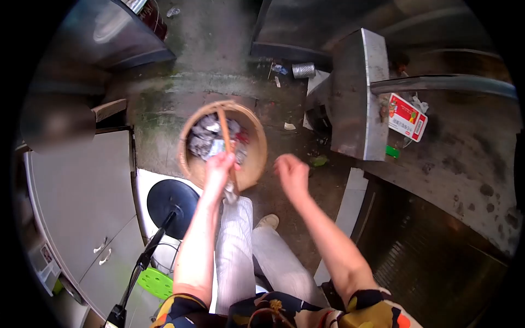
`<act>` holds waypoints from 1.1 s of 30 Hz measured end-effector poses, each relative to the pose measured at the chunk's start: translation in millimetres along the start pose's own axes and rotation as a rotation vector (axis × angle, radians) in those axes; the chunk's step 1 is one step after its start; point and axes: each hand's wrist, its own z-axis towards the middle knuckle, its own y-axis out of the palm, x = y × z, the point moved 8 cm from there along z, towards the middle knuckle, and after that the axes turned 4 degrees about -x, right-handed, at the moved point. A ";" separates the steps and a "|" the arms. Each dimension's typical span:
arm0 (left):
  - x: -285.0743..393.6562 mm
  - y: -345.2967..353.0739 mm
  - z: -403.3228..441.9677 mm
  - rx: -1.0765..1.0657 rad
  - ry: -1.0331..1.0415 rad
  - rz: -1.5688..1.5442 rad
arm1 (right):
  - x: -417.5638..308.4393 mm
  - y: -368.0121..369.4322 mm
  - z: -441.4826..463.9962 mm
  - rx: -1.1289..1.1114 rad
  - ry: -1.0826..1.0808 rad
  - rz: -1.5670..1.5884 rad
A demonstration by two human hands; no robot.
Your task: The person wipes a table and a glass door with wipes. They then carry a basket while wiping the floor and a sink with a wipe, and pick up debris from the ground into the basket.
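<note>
A round tan basket (252, 159) hangs in front of my legs, tilted so that its inside shows. Crumpled grey scraps (203, 139) and some reddish bits lie in it. Across its mouth runs a wooden handle (224, 123), and my left hand (220, 167) is wrapped round it. To the right of the basket, apart from it, my right hand (292, 174) is in the air with its fingers curled; nothing shows in it.
A black round base with a pole (172, 205) stands at my left by a grey cabinet (82, 191). On the right are a metal-edged ledge (374, 93) and a red-and-white box (407, 117). A perforated metal cylinder (303, 70) lies on the damp floor ahead among litter.
</note>
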 end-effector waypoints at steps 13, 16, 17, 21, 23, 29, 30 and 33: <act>74.1 -140.1 87.2 0.291 0.235 0.123 | 195.6 71.0 162.8 -0.323 0.229 -0.839; 78.0 -143.1 87.1 0.453 0.298 0.346 | 196.7 70.4 168.7 -0.163 0.079 -0.745; 83.5 -138.2 85.4 0.486 0.349 0.345 | 185.5 71.3 170.7 -0.105 0.047 -0.575; 101.7 -134.4 81.5 0.575 0.278 0.528 | 0.4 87.2 142.7 -0.063 -0.118 -0.083; 98.5 -136.0 81.5 0.592 0.271 0.570 | -54.0 116.0 123.1 -0.253 -0.241 -0.061; 89.4 -141.5 72.2 0.602 0.206 0.570 | -51.7 133.7 170.9 -0.419 -0.126 0.133; 88.4 -139.4 72.9 0.589 0.199 0.557 | -15.1 128.3 194.5 -0.310 0.052 0.228; 90.3 -137.3 70.5 0.578 0.181 0.493 | 73.4 103.5 277.9 0.012 0.016 -0.187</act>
